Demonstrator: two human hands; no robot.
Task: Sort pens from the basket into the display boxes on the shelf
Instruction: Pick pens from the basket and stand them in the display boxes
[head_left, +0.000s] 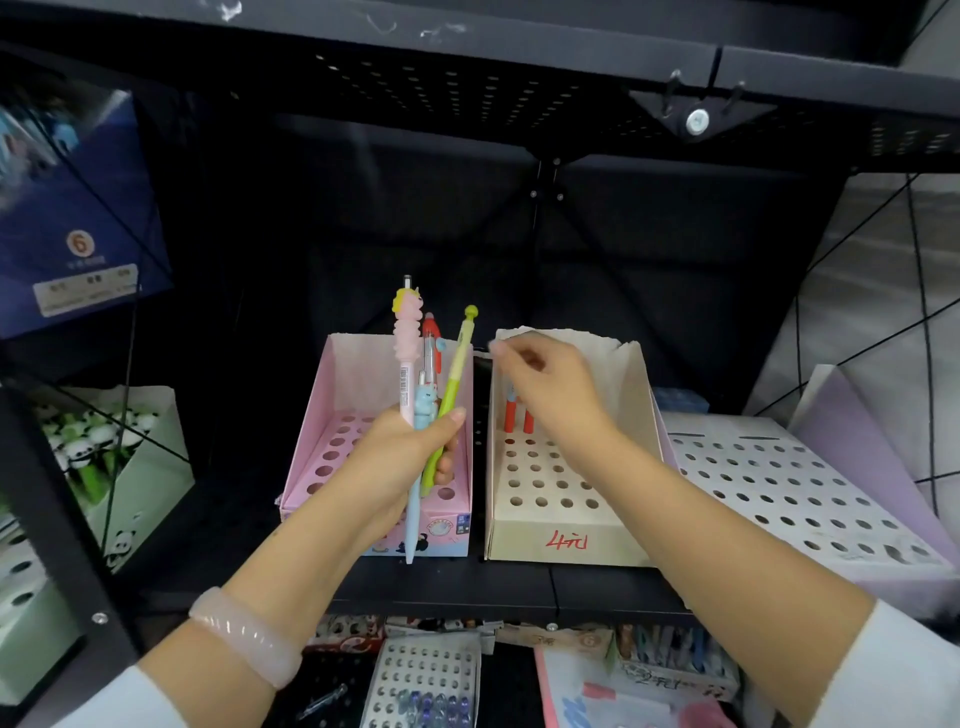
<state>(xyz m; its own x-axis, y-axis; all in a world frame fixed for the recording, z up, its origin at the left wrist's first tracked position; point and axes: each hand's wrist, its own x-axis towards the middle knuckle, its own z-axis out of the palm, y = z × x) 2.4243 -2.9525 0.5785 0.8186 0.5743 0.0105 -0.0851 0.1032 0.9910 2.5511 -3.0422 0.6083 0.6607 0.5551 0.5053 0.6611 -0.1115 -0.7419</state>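
My left hand grips a bunch of pens upright in front of the pink display box: a pink unicorn-topped pen, a red-capped clear pen, a green pen and a light blue pen. My right hand hovers over the beige display box, fingers loosely curled with nothing visible in them, just above two red pens standing in the box's back row. The basket is not in view.
A wide white-lilac display box with many holes stands at the right. A green box of panda pens sits at the left behind black shelf wire. A blue box hangs at the upper left. More stationery lies on the shelf below.
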